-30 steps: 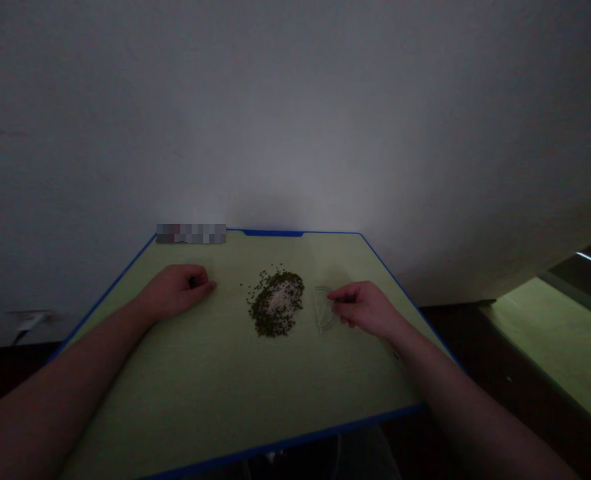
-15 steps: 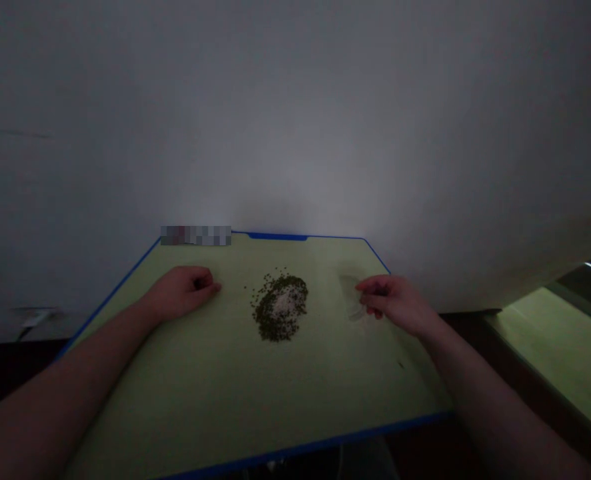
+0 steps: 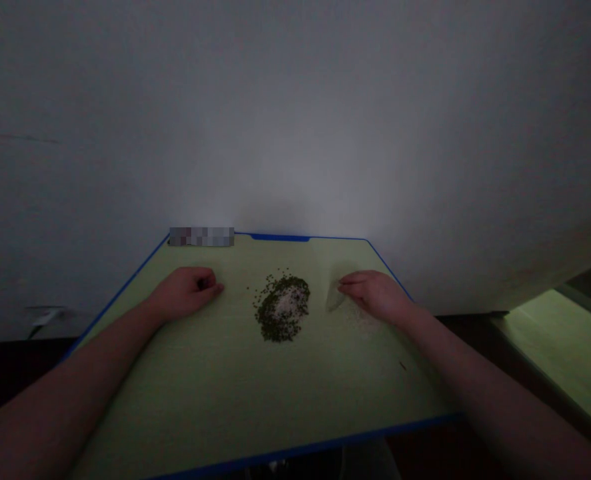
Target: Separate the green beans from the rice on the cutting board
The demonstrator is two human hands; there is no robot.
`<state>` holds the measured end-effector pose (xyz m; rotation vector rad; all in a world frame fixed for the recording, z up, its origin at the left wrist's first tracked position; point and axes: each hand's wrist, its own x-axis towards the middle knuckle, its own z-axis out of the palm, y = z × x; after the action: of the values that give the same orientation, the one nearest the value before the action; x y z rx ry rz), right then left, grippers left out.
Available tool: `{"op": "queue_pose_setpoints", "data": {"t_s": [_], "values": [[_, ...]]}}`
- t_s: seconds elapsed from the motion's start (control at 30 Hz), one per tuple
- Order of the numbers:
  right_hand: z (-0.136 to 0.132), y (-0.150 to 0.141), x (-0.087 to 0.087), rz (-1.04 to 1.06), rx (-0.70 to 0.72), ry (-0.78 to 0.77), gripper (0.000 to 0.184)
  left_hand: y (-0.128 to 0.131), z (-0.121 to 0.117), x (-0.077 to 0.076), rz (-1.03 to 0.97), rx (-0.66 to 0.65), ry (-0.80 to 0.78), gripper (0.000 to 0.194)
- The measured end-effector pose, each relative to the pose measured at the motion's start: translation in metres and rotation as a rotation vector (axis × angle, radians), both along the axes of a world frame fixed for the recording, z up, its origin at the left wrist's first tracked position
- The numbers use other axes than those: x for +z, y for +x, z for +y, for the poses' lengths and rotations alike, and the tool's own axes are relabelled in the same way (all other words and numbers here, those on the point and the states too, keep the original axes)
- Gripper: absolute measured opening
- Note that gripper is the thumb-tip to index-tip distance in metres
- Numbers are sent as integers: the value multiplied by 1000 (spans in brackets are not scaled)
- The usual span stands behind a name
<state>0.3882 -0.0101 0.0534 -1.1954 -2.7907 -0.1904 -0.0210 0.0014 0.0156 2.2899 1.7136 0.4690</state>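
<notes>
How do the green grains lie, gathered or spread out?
Mostly gathered: the green grains form one patch on the table, a few strays beyond its edge.

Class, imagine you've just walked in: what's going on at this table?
A person's right hand pinches a thin, clear piece to the right of a mixed pile of dark green and pale grains on the table. A faint pale scatter lies near that hand. The left hand is loosely curled on the pile's other side, with nothing visible in it.
</notes>
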Motion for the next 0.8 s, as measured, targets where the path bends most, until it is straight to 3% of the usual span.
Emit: {"op": "queue_pose_setpoints", "data": {"t_s": [0.33,0.5,0.67,0.8], "values": [[-27,36,4,-94,165,61,31,-1,1,-1,8,-6,0,34],[-28,26,10,52,117,126,30,0,1,-1,10,-3,-4,35],[-25,11,4,-37,213,2,31,1,1,1,15,1,-5,35],[-26,24,-4,-67,220,-13,33,0,0,1,8,1,-4,35]]}}
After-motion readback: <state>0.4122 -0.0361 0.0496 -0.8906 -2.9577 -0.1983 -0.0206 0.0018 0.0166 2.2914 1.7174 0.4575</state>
